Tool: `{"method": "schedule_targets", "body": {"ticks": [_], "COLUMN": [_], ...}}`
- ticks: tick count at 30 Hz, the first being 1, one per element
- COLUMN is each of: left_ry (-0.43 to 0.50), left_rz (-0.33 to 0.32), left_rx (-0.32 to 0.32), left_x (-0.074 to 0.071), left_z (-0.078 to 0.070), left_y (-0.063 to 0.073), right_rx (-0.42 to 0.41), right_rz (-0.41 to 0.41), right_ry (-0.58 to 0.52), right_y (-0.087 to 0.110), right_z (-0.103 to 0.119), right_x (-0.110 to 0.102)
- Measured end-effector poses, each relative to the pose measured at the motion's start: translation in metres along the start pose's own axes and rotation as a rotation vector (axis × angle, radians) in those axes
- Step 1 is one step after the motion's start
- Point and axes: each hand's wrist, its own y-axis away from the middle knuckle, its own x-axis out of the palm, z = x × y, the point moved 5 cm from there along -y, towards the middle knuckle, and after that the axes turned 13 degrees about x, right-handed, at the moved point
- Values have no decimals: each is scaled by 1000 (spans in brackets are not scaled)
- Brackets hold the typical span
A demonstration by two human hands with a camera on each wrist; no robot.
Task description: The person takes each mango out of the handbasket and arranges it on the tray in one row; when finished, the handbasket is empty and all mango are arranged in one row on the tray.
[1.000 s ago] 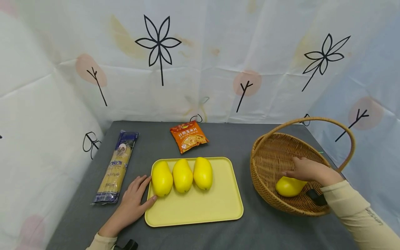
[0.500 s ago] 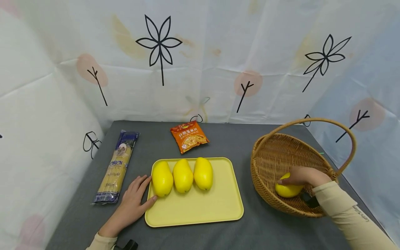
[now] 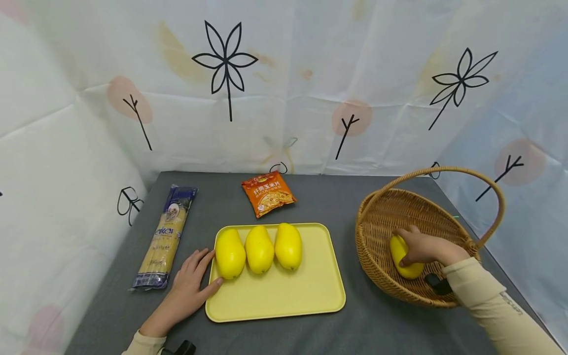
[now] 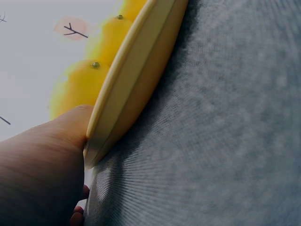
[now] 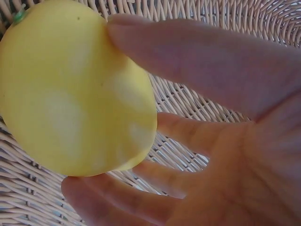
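Inside the brown wicker basket at the right, my right hand grips a smooth yellow oval fruit. The right wrist view shows the thumb on one side of this fruit and the fingers spread around the other, with a small green stem end at the upper left. My left hand rests at the left edge of the yellow tray, its fingers extended and the thumb over the rim. Three similar yellow fruits stand in a row along the tray's back left part.
An orange snack bag lies behind the tray. To the left is a long clear and blue packet of spaghetti. The basket's tall arched handle rises over its right side. A printed white cloth surrounds the grey-covered table.
My right hand has moved left and down onto the fruit in the basket and taken hold of it. The fruit has turned more upright. My left hand and the tray have stayed put.
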Motion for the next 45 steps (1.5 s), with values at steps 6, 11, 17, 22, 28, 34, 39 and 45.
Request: {"method": "schedule_targets", "body": {"ticks": [6, 11, 17, 22, 28, 34, 39, 45], "left_ry": [5, 4, 4, 1, -3, 8, 6, 7], "left_rz": [-1, -1, 1, -4, -9, -5, -2, 4], "left_rx": [3, 5, 5, 8, 10, 6, -1, -9], "left_x": [-1, -1, 0, 2, 3, 2, 2, 1], "left_z": [0, 0, 1, 2, 2, 2, 1, 1], "left_y": [-1, -1, -1, -1, 0, 0, 0, 0], "right_rx": [0, 2, -2, 1, -46, -62, -80, -126], "right_rz": [16, 20, 8, 0, -52, -76, -111, -153], "right_ry": [0, 14, 41, 49, 34, 30, 48, 55], "right_y": [1, 0, -1, 3, 16, 31, 42, 56], "right_z": [0, -1, -2, 1, 12, 24, 33, 45], "right_x": [1, 2, 2, 0, -9, -19, -25, -30]}}
